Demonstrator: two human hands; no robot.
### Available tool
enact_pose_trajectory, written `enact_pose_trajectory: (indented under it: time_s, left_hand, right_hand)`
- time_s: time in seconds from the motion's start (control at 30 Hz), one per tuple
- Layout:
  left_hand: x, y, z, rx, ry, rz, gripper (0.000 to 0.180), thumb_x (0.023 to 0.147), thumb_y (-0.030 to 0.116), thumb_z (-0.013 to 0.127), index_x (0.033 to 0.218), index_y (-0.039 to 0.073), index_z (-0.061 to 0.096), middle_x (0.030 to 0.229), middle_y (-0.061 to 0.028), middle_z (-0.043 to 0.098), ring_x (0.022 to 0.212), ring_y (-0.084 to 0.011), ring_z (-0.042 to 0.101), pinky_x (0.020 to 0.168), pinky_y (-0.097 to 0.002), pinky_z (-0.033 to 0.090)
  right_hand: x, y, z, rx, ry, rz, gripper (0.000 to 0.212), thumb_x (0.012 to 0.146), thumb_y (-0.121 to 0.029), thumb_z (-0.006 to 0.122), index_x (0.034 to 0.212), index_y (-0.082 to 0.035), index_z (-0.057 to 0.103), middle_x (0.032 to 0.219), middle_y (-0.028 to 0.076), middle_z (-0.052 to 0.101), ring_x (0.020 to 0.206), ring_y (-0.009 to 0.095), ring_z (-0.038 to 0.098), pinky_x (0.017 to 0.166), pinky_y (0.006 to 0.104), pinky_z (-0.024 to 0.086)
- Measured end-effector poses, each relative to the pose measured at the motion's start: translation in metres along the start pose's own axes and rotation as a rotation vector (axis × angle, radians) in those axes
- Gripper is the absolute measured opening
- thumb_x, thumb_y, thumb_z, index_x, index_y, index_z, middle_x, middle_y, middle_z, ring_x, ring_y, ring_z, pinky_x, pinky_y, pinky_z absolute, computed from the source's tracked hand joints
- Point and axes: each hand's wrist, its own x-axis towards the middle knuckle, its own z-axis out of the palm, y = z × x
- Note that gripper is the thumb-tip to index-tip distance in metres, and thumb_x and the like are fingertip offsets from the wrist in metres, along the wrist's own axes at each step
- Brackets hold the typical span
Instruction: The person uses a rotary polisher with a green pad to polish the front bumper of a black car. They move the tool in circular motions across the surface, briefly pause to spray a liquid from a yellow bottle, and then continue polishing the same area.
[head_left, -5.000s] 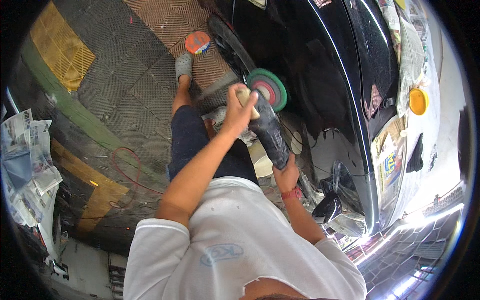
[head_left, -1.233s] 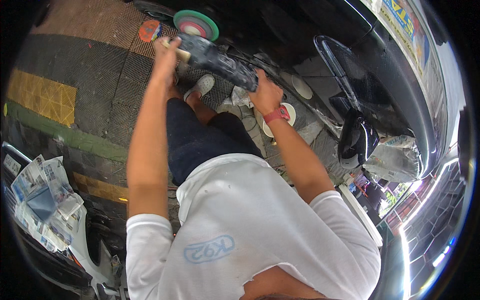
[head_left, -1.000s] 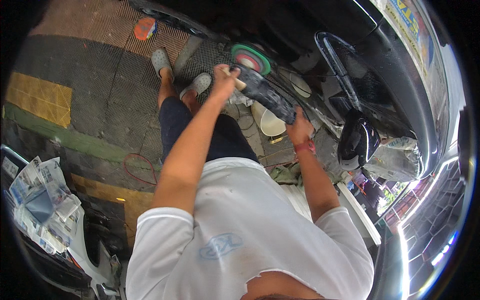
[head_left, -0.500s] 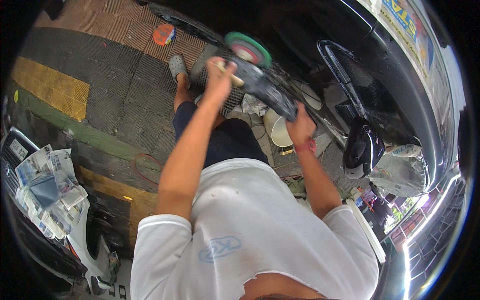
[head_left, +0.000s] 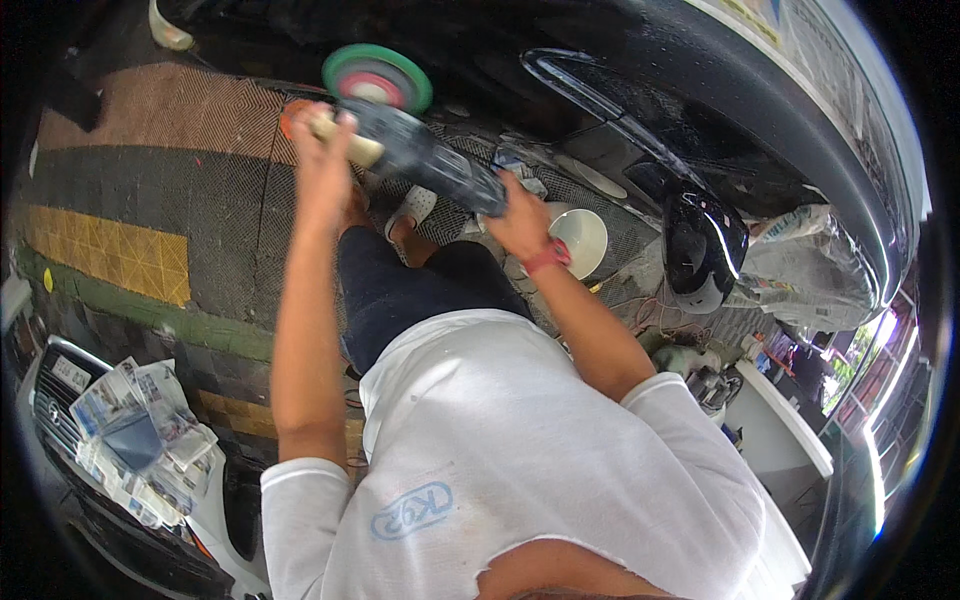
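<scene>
Both hands hold a black car polisher [head_left: 425, 150] against the side of a black car [head_left: 460, 45]. My left hand [head_left: 325, 165] wraps around the pale side handle [head_left: 360, 150] near the polisher's head. Farther back, my right hand [head_left: 522, 217], with a red band at the wrist, grips the rear end of its body. The round pad [head_left: 415, 85], green at the rim with a reddish centre, is turned to the dark panel; whether it presses on the paint I cannot make out. Motion blurs the tool and my left hand.
A white bucket [head_left: 583, 243] stands right of my right hand. The car's side mirror [head_left: 705, 250] juts out beyond it. Plastic and paper cover part of the car [head_left: 810, 270]. Behind me at left, newspaper sheets [head_left: 140, 420] lie on another vehicle. Cables run over the floor.
Both hands have carried the polisher leftward along the car's side. My legs have shifted. More of the car's panel now shows to the right of the pad.
</scene>
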Motion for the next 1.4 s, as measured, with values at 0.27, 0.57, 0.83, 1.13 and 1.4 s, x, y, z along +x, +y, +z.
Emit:
enact_pose_trajectory:
  time_s: [0.27, 0.57, 0.83, 1.13, 1.4]
  left_hand:
    - [-0.121, -0.072, 0.149, -0.103, -0.46, 0.087, 0.067, 0.104, 0.02, 0.07, 0.157, 0.006, 0.032, 0.145, -0.0139, 0.041, 0.137, -0.0237, 0.046, 0.118, -0.0403, 0.041]
    - [-0.096, -0.028, 0.108, 0.008, -0.314, 0.303, 0.066, 0.103, 0.011, 0.065, 0.16, 0.006, 0.034, 0.153, -0.0146, 0.044, 0.143, -0.0251, 0.045, 0.122, -0.0409, 0.038]
    - [0.011, 0.052, 0.005, 0.144, 0.122, 0.335, 0.055, 0.107, 0.028, 0.065, 0.153, 0.005, 0.045, 0.144, -0.0162, 0.049, 0.131, -0.0247, 0.054, 0.114, -0.0393, 0.045]
    - [-0.057, 0.032, 0.058, 0.385, -0.184, 0.351, 0.059, 0.108, 0.023, 0.063, 0.159, 0.003, 0.04, 0.154, -0.0197, 0.046, 0.141, -0.0275, 0.05, 0.118, -0.0406, 0.041]
    - [-0.129, 0.028, 0.148, 0.478, -0.614, 0.463, 0.073, 0.104, 0.021, 0.066, 0.166, 0.005, 0.032, 0.157, -0.0239, 0.039, 0.146, -0.0372, 0.044, 0.119, -0.0474, 0.04]
  right_hand:
    - [-0.131, 0.193, -0.082, -0.184, 0.01, 0.215, 0.082, 0.073, -0.021, 0.086, 0.147, -0.004, 0.055, 0.11, 0.024, 0.076, 0.1, 0.044, 0.074, 0.087, 0.051, 0.059]
    - [-0.073, 0.15, -0.034, 0.093, 0.114, 0.066, 0.077, 0.073, -0.018, 0.087, 0.144, -0.006, 0.057, 0.113, 0.025, 0.075, 0.104, 0.046, 0.073, 0.089, 0.0517, 0.058]
    - [0.033, -0.037, 0.038, 0.238, 0.017, 0.04, 0.072, 0.074, -0.025, 0.084, 0.14, -0.012, 0.057, 0.094, 0.022, 0.075, 0.092, 0.047, 0.073, 0.081, 0.0565, 0.057]
    - [-0.033, 0.048, 0.025, 0.235, 0.121, 0.106, 0.059, 0.077, -0.029, 0.083, 0.13, -0.007, 0.066, 0.095, 0.025, 0.076, 0.093, 0.045, 0.075, 0.082, 0.0566, 0.058]
    - [-0.112, 0.179, 0.035, 0.397, 0.081, 0.223, 0.054, 0.078, -0.029, 0.082, 0.125, -0.004, 0.071, 0.108, 0.026, 0.076, 0.105, 0.047, 0.073, 0.09, 0.0539, 0.059]
